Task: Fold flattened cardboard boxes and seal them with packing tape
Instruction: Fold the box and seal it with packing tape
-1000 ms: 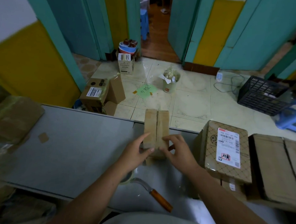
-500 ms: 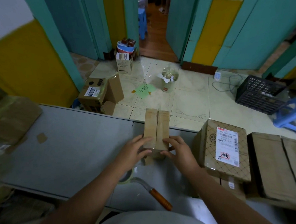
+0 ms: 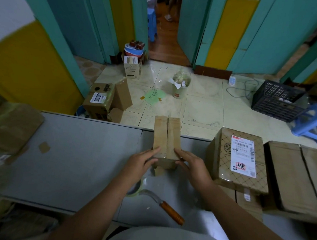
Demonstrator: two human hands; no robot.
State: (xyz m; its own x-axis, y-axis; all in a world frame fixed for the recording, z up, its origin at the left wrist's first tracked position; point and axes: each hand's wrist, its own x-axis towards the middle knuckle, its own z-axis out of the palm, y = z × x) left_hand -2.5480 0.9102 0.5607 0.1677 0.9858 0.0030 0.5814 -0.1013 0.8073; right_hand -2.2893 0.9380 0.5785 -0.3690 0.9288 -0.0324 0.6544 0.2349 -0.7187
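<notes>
Little has changed: left hand [image 3: 138, 163] and right hand [image 3: 191, 164], fingers flat, still press the small brown cardboard box's [image 3: 166, 136] flaps closed on the grey desk [image 3: 82, 151], likely ready for taping.

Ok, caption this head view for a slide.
Left hand and right hand steady a closed-flap cardboard box on the table.

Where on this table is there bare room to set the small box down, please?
The widest bare patch of the grey table lies between the flattened cardboard stack at far left and the small cardboard box, with only a brown scrap on it. Right of the box is crowded: labelled parcel, brown cartons. The tape roll and hooked knife occupy the near edge.
</notes>
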